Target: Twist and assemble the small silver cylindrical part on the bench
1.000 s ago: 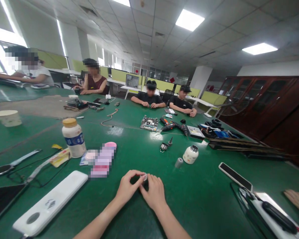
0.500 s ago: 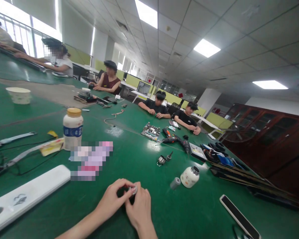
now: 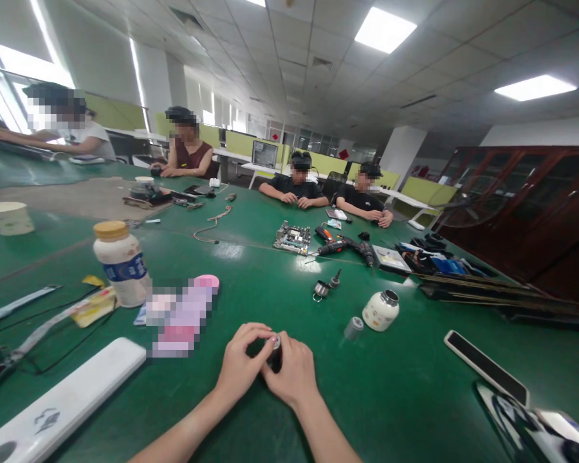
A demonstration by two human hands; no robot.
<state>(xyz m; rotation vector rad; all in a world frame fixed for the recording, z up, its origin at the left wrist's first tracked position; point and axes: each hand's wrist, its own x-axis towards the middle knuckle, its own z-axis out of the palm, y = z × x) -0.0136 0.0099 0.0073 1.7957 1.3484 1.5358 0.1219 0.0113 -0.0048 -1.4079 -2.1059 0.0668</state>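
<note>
My left hand (image 3: 244,360) and my right hand (image 3: 292,370) meet over the green table (image 3: 390,399). Between their curled fingers is a small dark cylindrical piece with a silvery top (image 3: 276,343). Fingers of both hands press on it, and most of it is hidden. To the right stand a grey cylinder (image 3: 354,328) and a squat cream-coloured flask (image 3: 381,310) with an uncovered metal neck. Beyond the hands lie a small metal cup-like part with a wire ring (image 3: 321,289) and a dark metal fitting (image 3: 335,278).
On the left are a white jar with a yellow lid (image 3: 121,265), a paper cup (image 3: 7,220) and a long white bar (image 3: 72,399). A phone (image 3: 486,366) lies at right. Farther back are a circuit board (image 3: 293,238) and power drills (image 3: 338,245). Several people sit around the table.
The camera has tilted and turned, so the whole scene sits differently in view. Both hands remain together around the small cylindrical piece, its silvery top still showing.
</note>
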